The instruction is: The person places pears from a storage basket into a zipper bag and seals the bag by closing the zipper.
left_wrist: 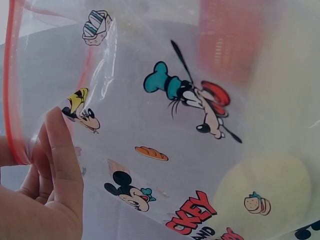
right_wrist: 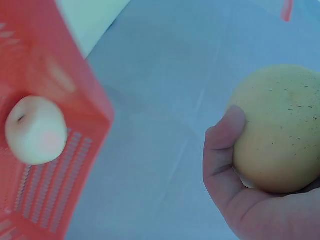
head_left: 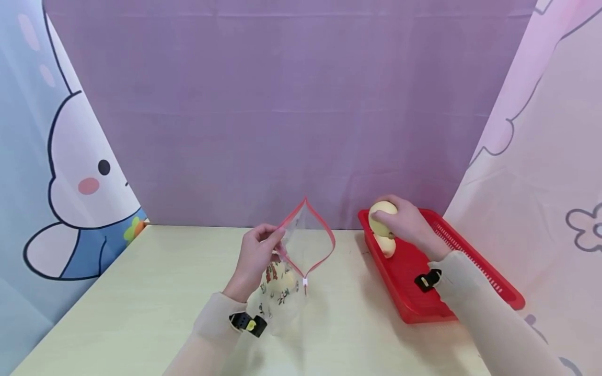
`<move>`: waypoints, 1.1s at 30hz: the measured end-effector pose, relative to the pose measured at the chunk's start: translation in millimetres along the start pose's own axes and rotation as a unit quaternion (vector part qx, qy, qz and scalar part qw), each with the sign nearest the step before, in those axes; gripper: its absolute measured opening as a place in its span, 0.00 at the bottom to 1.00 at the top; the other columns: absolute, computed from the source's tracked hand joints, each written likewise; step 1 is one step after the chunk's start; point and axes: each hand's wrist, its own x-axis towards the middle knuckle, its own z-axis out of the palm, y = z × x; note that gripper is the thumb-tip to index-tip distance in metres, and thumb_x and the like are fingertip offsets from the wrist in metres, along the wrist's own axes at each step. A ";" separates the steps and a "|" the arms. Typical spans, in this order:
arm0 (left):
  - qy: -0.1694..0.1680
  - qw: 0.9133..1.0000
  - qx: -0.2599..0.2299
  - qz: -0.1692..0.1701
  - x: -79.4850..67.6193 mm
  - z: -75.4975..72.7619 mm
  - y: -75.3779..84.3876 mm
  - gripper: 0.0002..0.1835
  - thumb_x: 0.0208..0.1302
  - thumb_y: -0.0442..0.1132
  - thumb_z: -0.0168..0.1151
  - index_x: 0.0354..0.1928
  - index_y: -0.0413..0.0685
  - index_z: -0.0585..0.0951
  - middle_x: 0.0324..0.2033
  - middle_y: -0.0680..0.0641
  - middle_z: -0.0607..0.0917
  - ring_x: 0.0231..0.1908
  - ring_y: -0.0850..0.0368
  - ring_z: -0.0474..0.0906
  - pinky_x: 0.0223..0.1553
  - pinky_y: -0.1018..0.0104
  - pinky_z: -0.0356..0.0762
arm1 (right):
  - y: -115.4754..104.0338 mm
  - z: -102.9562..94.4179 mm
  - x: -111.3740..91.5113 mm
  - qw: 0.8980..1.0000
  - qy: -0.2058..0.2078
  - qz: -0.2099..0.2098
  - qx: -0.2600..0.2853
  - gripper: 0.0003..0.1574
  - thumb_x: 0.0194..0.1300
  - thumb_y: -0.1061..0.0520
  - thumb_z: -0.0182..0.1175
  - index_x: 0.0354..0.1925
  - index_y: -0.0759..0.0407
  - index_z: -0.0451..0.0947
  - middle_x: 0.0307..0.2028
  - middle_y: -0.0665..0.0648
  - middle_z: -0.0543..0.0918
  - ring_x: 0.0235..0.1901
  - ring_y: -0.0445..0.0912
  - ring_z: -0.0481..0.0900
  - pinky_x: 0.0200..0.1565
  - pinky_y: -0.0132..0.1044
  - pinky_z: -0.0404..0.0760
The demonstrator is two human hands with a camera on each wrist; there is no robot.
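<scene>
My left hand (head_left: 254,256) pinches the rim of a clear zip bag (head_left: 308,230) between thumb and fingers. Its red zip edge spreads apart in a diamond, with a white slider (head_left: 304,282) at the near corner. Cartoon prints cover the plastic, and a pale yellow round fruit (left_wrist: 265,190) shows through low in the bag. Over the far left end of a red basket (head_left: 423,300), my right hand (head_left: 411,227) grips a round yellow pear (right_wrist: 277,130) with dark specks. Below it a paler fruit (right_wrist: 36,131) with a pink blush lies inside the basket.
The basket has slotted sides and stands on the right of the pale wooden table (head_left: 188,271). A purple cloth (head_left: 291,115) hangs behind the table. Printed curtains close off the left (head_left: 84,172) and right (head_left: 541,172) sides.
</scene>
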 end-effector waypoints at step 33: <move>-0.006 1.000 0.008 0.004 -2.4 -2.3 6.2 0.14 0.74 0.39 0.61 0.47 0.31 0.79 0.25 0.47 0.79 0.22 0.58 0.78 0.25 0.66 0.82 | -79.9 44.9 -20.4 0.988 0.007 -0.113 0.101 0.37 0.61 0.50 0.69 0.67 0.50 0.70 0.58 0.56 0.74 0.51 0.56 0.76 0.34 0.44 0.87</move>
